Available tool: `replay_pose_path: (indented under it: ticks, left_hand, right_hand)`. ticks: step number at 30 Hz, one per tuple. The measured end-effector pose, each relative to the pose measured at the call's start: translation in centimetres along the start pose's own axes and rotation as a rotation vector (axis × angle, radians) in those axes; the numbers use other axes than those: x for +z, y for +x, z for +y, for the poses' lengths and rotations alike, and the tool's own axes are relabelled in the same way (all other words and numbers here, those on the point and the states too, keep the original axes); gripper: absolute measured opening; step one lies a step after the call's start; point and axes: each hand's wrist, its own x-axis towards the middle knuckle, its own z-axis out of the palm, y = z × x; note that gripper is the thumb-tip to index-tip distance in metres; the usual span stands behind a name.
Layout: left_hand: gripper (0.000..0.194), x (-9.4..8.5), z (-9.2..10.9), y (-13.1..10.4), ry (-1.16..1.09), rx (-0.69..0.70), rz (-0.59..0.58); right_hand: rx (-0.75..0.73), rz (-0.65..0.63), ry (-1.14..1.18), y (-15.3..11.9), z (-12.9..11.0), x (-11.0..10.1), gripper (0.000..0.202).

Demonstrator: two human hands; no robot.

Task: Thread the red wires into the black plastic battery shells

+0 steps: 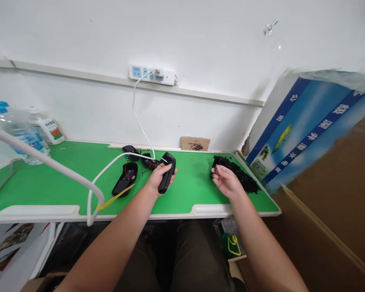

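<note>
My left hand (162, 177) is wrapped round a black plastic housing (167, 172) held above the green tabletop (182, 190). At the near edge of a pile of small black parts (241, 175), my right hand (225, 180) has its fingers pinched together; what they hold, if anything, is too small to make out. An open black shell (123, 182) with a red wire lies left of my left hand. Behind it are another black shell (130, 152) and a black piece (148, 160), partly covered by a white cable.
A cardboard piece (196, 143) with small dark bits stands at the back. A white cable (94, 188) loops in front at left from a power strip (152, 74). Bottles (45, 126) stand far left; a blue box (307, 125) is at right.
</note>
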Motion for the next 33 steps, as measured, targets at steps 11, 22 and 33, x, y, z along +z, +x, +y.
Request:
replay_pose_path:
  ticks: [11, 22, 33]
  left_hand:
    - [0.037, 0.4, 0.2, 0.3, -0.046, 0.026, 0.14]
    - [0.039, 0.7, 0.1, 0.7, 0.007, 0.015, 0.163]
    - [0.043, 0.8, 0.0, 0.4, 0.05, 0.035, 0.166]
  right_hand:
    - [0.086, -0.323, -0.149, 6.2, 1.7, 8.2, 0.033]
    - [0.224, -0.285, -0.029, 6.7, 3.3, 6.5, 0.026]
    - [0.189, -0.276, -0.071, 6.8, 3.6, 6.2, 0.026]
